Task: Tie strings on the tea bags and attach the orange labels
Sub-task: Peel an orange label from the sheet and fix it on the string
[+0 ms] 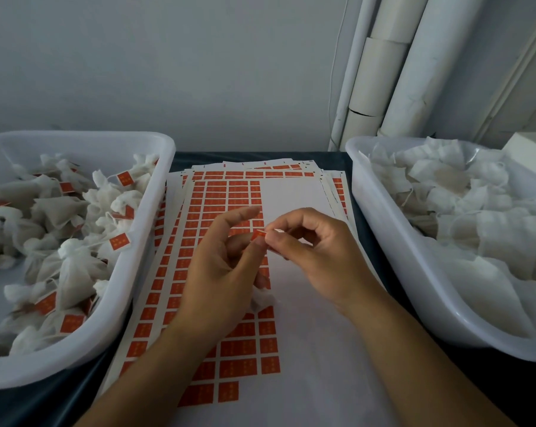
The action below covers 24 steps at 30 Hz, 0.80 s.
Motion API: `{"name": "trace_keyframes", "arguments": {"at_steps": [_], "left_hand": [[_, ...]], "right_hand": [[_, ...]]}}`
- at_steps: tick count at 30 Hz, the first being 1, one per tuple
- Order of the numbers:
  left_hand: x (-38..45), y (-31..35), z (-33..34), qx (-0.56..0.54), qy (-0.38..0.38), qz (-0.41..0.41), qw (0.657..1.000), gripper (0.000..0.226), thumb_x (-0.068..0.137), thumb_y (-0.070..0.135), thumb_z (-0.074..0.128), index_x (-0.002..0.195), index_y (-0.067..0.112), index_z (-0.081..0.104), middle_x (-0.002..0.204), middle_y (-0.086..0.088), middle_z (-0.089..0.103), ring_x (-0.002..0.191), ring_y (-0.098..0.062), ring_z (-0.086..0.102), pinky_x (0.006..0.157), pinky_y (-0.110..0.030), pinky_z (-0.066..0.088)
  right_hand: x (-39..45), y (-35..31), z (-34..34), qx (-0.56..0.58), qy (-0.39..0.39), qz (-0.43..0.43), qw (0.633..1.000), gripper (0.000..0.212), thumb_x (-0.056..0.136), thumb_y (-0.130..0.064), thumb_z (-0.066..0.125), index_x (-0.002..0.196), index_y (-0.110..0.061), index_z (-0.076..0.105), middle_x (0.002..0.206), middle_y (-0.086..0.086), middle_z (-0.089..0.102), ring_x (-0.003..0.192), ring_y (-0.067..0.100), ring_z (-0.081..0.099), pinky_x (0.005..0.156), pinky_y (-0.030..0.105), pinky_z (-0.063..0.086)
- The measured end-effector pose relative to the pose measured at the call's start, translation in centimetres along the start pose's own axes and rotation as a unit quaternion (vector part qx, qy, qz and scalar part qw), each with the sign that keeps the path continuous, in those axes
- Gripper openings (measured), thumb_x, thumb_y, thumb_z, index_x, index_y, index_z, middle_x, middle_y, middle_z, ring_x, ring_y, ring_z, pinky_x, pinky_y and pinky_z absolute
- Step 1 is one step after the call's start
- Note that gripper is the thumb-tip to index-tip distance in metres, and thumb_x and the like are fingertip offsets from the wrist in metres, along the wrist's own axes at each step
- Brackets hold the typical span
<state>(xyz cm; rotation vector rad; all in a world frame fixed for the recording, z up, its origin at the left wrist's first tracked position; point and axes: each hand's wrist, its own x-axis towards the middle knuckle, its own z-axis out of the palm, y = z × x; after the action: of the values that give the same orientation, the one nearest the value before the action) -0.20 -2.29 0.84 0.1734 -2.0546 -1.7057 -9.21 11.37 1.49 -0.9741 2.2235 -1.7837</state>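
Note:
Both hands meet above a sheet of orange labels (pixel 226 211) in the middle of the table. My left hand (pixel 220 266) and my right hand (pixel 310 248) pinch one small orange label (pixel 259 234) between their fingertips. A white tea bag (pixel 262 298) hangs under my left hand, mostly hidden by the palm and fingers. I cannot make out its string.
A white tub (pixel 143 241) on the left holds several tied tea bags with orange labels. A white tub (pixel 383 229) on the right holds several plain white bags. More label sheets (pixel 260 167) are stacked under the top one. White pipes (pixel 393 72) stand behind.

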Motion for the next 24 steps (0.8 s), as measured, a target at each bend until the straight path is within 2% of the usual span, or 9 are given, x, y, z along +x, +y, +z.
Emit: {"name": "trace_keyframes", "arguments": {"at_steps": [4,9,13,15,18,20,23,24], "left_hand": [[0.1,-0.1,0.0,0.021,0.007,-0.015,1.000,0.036,0.097,0.025,0.060,0.130,0.035,0.054,0.068,0.001,0.068,0.057,-0.021,0.069,0.049,-0.023,0.056],[0.1,0.1,0.3,0.033,0.019,-0.035,0.999,0.045,0.085,0.043,0.058,0.129,0.038,0.053,0.080,0.009,0.072,0.061,-0.015,0.071,0.048,-0.020,0.054],[0.1,0.3,0.5,0.060,0.027,-0.047,0.997,0.037,0.081,0.054,0.056,0.116,0.053,0.049,0.101,0.021,0.067,0.076,-0.008,0.072,0.048,-0.018,0.053],[0.2,0.3,0.4,0.081,0.041,-0.043,0.995,0.038,0.081,0.055,0.057,0.118,0.050,0.050,0.101,0.023,0.065,0.080,-0.009,0.072,0.050,-0.017,0.055],[0.1,0.3,0.6,0.120,0.072,-0.010,0.990,0.037,0.083,0.049,0.062,0.118,0.044,0.051,0.098,0.028,0.062,0.080,-0.011,0.072,0.056,-0.022,0.060],[-0.1,0.4,0.9,0.164,0.104,0.032,0.981,0.036,0.086,0.041,0.068,0.116,0.045,0.048,0.106,0.031,0.057,0.077,-0.018,0.069,0.060,-0.026,0.061],[-0.3,0.3,1.1,0.231,0.145,0.098,0.957,0.036,0.084,0.040,0.069,0.115,0.043,0.050,0.111,0.016,0.054,0.066,-0.012,0.059,0.054,-0.012,0.050],[-0.3,0.3,1.1,0.242,0.152,0.111,0.952,0.032,0.084,0.040,0.067,0.112,0.042,0.052,0.111,0.014,0.053,0.064,-0.010,0.056,0.056,-0.007,0.048]], "right_hand": [[0.1,0.0,0.2,-0.044,0.015,-0.023,0.999,0.003,0.095,-0.035,0.071,0.097,-0.033,0.072,0.102,-0.020,0.069,0.103,0.005,0.066,0.084,0.020,0.058],[0.0,0.0,0.4,-0.047,0.018,0.002,0.999,0.012,0.095,-0.037,0.070,0.103,-0.028,0.073,0.102,-0.017,0.073,0.102,0.006,0.068,0.090,0.031,0.060],[0.0,0.0,0.3,-0.045,0.027,0.005,0.999,0.012,0.096,-0.040,0.068,0.102,-0.031,0.073,0.099,-0.021,0.073,0.102,0.003,0.067,0.088,0.024,0.059],[-0.1,0.0,0.4,-0.042,0.028,0.008,0.999,0.010,0.096,-0.039,0.069,0.101,-0.032,0.073,0.098,-0.022,0.073,0.100,0.003,0.068,0.086,0.023,0.059],[0.0,0.0,0.7,-0.009,0.045,0.025,0.999,0.008,0.094,-0.036,0.071,0.101,-0.032,0.072,0.095,-0.019,0.074,0.095,0.005,0.071,0.081,0.022,0.061],[0.0,-0.1,0.9,0.034,0.062,0.040,0.997,0.010,0.092,-0.033,0.075,0.101,-0.031,0.072,0.092,-0.015,0.075,0.090,0.007,0.073,0.077,0.019,0.060],[-0.1,-0.3,1.3,0.086,0.083,0.066,0.991,0.015,0.090,-0.035,0.077,0.102,-0.032,0.069,0.090,-0.012,0.077,0.087,0.008,0.075,0.072,0.014,0.057],[-0.1,-0.3,1.4,0.096,0.088,0.075,0.989,0.017,0.090,-0.036,0.077,0.103,-0.033,0.068,0.090,-0.013,0.077,0.087,0.007,0.075,0.071,0.013,0.057]]}}
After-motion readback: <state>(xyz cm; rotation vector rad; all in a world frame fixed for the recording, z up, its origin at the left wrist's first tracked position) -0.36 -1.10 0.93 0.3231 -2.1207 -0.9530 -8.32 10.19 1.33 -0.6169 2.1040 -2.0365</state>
